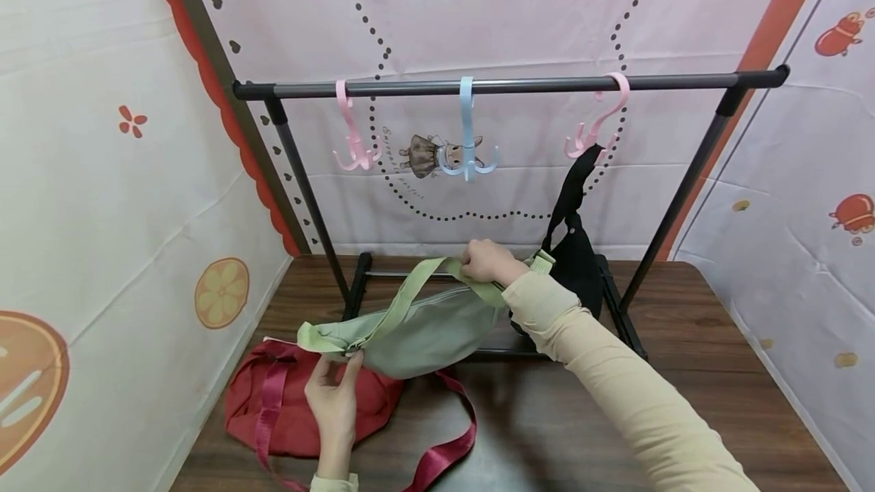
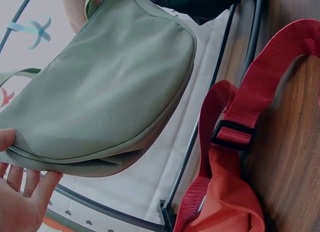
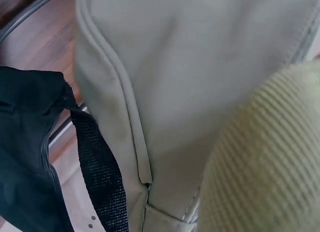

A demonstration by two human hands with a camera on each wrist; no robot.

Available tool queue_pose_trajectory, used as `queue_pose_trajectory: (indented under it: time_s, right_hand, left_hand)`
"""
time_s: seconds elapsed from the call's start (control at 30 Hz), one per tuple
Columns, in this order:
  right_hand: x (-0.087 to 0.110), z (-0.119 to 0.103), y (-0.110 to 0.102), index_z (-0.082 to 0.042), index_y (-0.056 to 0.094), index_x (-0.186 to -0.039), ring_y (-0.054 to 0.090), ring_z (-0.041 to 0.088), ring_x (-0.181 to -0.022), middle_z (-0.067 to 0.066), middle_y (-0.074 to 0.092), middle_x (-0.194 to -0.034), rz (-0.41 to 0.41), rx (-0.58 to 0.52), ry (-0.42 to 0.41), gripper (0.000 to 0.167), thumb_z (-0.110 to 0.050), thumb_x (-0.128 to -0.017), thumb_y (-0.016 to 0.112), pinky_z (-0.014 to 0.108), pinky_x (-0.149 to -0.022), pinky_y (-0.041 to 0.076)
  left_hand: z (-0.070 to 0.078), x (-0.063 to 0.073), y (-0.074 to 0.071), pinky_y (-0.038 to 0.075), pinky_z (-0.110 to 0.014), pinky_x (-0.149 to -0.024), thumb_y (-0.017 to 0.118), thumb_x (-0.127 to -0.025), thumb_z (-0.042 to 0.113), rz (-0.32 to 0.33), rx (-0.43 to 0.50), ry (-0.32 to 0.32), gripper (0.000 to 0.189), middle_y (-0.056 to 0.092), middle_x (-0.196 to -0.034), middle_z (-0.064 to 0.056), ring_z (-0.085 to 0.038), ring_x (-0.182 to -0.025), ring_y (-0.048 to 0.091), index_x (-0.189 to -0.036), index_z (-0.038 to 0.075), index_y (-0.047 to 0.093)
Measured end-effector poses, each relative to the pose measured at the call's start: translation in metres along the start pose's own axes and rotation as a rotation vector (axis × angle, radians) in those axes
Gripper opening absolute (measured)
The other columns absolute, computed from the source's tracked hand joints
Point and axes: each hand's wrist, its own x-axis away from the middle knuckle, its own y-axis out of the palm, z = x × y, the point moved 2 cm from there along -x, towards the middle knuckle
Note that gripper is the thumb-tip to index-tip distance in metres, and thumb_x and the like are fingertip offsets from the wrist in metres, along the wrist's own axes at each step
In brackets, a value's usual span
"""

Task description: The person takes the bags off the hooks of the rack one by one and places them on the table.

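Note:
A pale green shoulder bag [image 1: 431, 332] hangs in the air between both hands, in front of the rack. My left hand [image 1: 333, 397] pinches its left end, thumb on one side and fingers below, as the left wrist view also shows. Higher up, my right hand [image 1: 487, 260] grips the bag's light green strap [image 1: 410, 291]. In the right wrist view a ribbed cuff [image 3: 270, 162] hides that hand, with the green bag [image 3: 190, 66] behind it. Below the left hand, a red bag [image 1: 301, 401] lies on the table, its strap [image 1: 447, 454] looped to the right.
A black rack [image 1: 519, 86] stands on the wooden table [image 1: 718, 401]. From its bar hang a left pink hook [image 1: 355, 143], a blue hook [image 1: 468, 127] and a right pink hook [image 1: 608, 116]. A black bag [image 1: 577, 264] hangs from the right pink hook.

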Motion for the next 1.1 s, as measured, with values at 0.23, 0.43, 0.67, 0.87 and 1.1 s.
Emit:
queue_pose_trajectory:
  time_s: [0.23,0.43,0.67,0.87,1.1]
  right_hand:
    - [0.005,0.005,-0.009,0.001,0.066,-0.091,0.029,0.007,-0.04,0.017,0.065,-0.089,-0.027,-0.156,0.016,0.028,-0.021,-0.09,0.048,0.024,-0.055,0.036]
    - [0.024,0.002,-0.022,0.004,0.04,-0.133,0.059,0.019,-0.073,0.021,0.059,-0.113,0.09,-0.244,-0.063,0.051,-0.025,-0.092,0.048,0.034,-0.073,0.048]
    - [0.07,-0.002,-0.034,-0.006,0.037,-0.137,0.044,0.029,-0.119,0.015,0.044,-0.133,0.339,-0.396,-0.172,0.051,-0.023,-0.091,0.053,0.047,-0.093,0.039]
    - [0.096,0.021,-0.025,-0.003,0.043,-0.132,0.044,0.024,-0.119,0.015,0.048,-0.128,0.559,-0.617,-0.219,0.048,-0.01,-0.088,0.059,0.045,-0.097,0.037]
    - [0.131,0.053,-0.006,0.006,0.046,-0.124,0.051,0.016,-0.111,0.012,0.056,-0.117,0.908,-1.041,-0.36,0.038,0.005,-0.087,0.053,0.025,-0.093,0.042]
  left_hand:
    - [-0.004,0.001,-0.002,0.046,-0.016,-0.067,0.063,-0.077,-0.012,0.014,-0.02,0.001,0.016,0.063,-0.077,0.008,-0.006,-0.078,0.059,-0.079,0.004,0.065]
    - [-0.004,0.0,-0.003,0.045,-0.016,-0.067,0.064,-0.076,-0.011,0.026,-0.05,-0.006,0.018,0.063,-0.075,0.008,-0.005,-0.077,0.059,-0.077,0.007,0.065]
    - [0.002,-0.004,-0.007,0.045,-0.014,-0.066,0.062,-0.076,-0.013,0.054,-0.045,-0.012,0.021,0.062,-0.074,0.007,-0.004,-0.075,0.058,-0.079,0.007,0.065]
    - [0.0,-0.004,-0.014,0.047,-0.014,-0.064,0.061,-0.077,-0.014,0.079,-0.038,-0.052,0.025,0.064,-0.079,0.007,-0.004,-0.077,0.059,-0.087,0.008,0.067]
    - [0.005,-0.002,-0.025,0.048,-0.014,-0.066,0.059,-0.077,-0.016,0.104,0.004,-0.095,0.029,0.067,-0.086,0.006,-0.004,-0.081,0.061,-0.095,0.006,0.068]
